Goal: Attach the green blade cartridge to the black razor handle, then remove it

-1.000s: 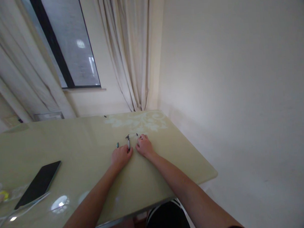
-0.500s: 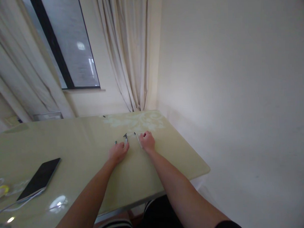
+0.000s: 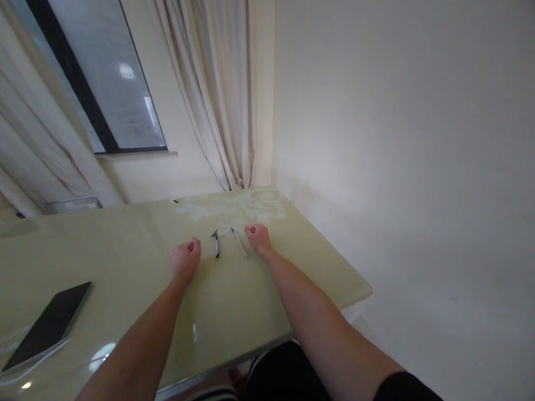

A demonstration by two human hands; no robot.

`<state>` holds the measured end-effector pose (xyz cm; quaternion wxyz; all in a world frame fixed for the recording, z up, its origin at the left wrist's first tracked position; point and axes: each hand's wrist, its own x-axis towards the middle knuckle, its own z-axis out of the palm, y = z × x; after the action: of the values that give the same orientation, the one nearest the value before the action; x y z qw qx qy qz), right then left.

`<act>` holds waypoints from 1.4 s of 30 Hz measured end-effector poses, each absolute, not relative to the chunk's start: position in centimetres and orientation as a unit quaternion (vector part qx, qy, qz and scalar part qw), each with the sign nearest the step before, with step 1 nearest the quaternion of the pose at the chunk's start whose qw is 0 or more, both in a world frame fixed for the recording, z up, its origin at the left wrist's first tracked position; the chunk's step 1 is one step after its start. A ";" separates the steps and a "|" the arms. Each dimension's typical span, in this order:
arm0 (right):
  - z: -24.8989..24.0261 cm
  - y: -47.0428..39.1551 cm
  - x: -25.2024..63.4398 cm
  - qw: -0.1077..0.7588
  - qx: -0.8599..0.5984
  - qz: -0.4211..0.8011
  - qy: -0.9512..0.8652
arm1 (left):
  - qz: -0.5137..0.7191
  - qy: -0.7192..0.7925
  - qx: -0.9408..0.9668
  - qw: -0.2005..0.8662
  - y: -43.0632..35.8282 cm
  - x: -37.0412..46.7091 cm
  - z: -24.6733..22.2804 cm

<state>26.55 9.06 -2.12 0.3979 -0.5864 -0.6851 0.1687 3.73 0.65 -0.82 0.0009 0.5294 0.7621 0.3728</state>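
On the tabletop lie a razor (image 3: 217, 245), its head pointing away from me, and to its right a thin white toothbrush (image 3: 240, 243) with a dark tip at the far end. My left hand (image 3: 186, 262) is curled into a fist on the table, left of the razor and apart from it. What its fingers enclose, if anything, is hidden. Just right of the toothbrush rests my right hand (image 3: 258, 238), also closed in a fist, with nothing visible in it.
A black tablet (image 3: 48, 325) with a white cable (image 3: 34, 363) lies at the left on the glossy table (image 3: 236, 307). One small dark object (image 3: 175, 201) sits near the far edge. Wall (image 3: 402, 178) borders the right side; curtains (image 3: 210, 79) hang behind.
My left hand has let go of the razor and moved left into a fist. The dark-tipped thing beside that hand no longer shows. My right hand stays near the toothbrush; the view shifted slightly.
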 end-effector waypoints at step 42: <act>-0.4 2.8 24.8 0.544 -0.353 0.344 -0.679 | 0.251 0.681 0.678 -0.115 -3.8 10.5 -0.4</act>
<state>24.76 2.84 -0.43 0.5445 -0.3531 -0.6788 0.3438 10.53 -3.79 -0.39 -0.1150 0.6781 0.6813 0.2507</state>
